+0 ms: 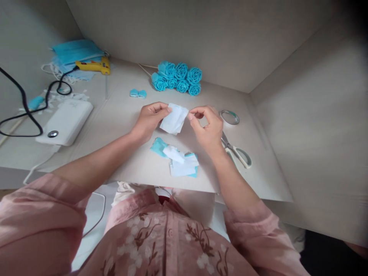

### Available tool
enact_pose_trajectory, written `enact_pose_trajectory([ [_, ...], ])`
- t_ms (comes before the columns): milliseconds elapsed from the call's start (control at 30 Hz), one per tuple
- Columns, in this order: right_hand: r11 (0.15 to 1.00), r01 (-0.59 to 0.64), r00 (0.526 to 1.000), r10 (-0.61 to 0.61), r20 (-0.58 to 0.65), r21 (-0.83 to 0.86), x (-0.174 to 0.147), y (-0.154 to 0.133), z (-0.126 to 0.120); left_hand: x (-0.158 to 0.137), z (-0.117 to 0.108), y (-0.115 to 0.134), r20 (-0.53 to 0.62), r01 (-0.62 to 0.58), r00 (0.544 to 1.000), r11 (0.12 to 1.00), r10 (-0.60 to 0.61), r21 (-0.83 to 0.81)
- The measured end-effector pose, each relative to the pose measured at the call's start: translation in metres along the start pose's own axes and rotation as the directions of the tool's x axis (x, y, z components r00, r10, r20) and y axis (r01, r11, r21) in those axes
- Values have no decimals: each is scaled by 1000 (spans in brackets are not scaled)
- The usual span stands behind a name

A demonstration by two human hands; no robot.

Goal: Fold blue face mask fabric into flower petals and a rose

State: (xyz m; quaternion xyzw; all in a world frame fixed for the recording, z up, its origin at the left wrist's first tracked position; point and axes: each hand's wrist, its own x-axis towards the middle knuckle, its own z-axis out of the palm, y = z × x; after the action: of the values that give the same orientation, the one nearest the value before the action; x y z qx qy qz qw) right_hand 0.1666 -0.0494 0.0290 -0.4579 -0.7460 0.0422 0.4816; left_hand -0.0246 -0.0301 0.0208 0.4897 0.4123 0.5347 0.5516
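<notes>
Fabric [174, 122], thin, white and roughly rectangular, is held raised above the table [120, 113], between the two hands and in front of the person's torso. Its upper left edge is pinched between thumb and fingers of the left hand [148, 122]; its upper right corner is gripped by closed thumb and forefinger of the right hand [211, 128]. Directly below, nearer the table's front edge, a loose pile of blue and white pieces [182, 166] is noted, overlapping and partly crumpled. Scissors [243, 155] with pale handles are found beside the right wrist, partly covered by it; a tape roll [229, 123] is laid flat just beyond them. A small blue bow-shaped piece [138, 94] is placed beyond the left hand. Farther back, blue flowers [181, 71] are clustered, with thin stems directed left. At far left, a yellow glue gun [99, 67] is rested against a stack of blue masks [73, 51]. Nearer, a white rectangular device [66, 120] is positioned, bordered by white scraps [76, 96] and a looped black cable [27, 109].
</notes>
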Motion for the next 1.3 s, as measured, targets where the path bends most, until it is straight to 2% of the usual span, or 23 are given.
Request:
enact_pose_trajectory([
  [100, 997, 78, 996, -77, 40, -21, 1, 1, -1, -1, 1, 1, 11, -28, 1000, 999, 27, 40],
  [167, 996, 85, 993, -83, 88, -17, 1, 3, 0, -1, 1, 1, 20, -46, 999, 998, 45, 42],
  [367, 999, -34, 989, 35, 143, -15, -1, 9, 4, -1, 0, -1, 30, -70, 997, 996, 68, 50],
  [600, 990, -115, 976, 97, 193, 81, 0, 13, 7, 0, -1, -2, 52, -55, 997, 997, 53, 54],
  [800, 969, -181, 976, 156, 150, 170, 0, 7, 5, -1, 0, -1, 41, -42, 998, 995, 38, 96],
  [967, 965, -234, 969, 223, 103, 120, -1, 0, 3, -3, 2, -1, 59, -18, 998, 992, 11, 124],
  [1100, 958, -280, 957, 274, 93, 59, -2, 8, 7, -4, 3, 0, 83, -11, 997, 994, 2, 108],
  [1200, 958, -273, 957, 262, 126, 81, -1, 16, 6, -3, 2, 0, 93, 1, 996, 993, -12, 120],
  [1300, 965, -207, 975, 191, 109, 159, 0, 17, 1, -3, 2, 1, 107, 2, 994, 986, -20, 166],
])
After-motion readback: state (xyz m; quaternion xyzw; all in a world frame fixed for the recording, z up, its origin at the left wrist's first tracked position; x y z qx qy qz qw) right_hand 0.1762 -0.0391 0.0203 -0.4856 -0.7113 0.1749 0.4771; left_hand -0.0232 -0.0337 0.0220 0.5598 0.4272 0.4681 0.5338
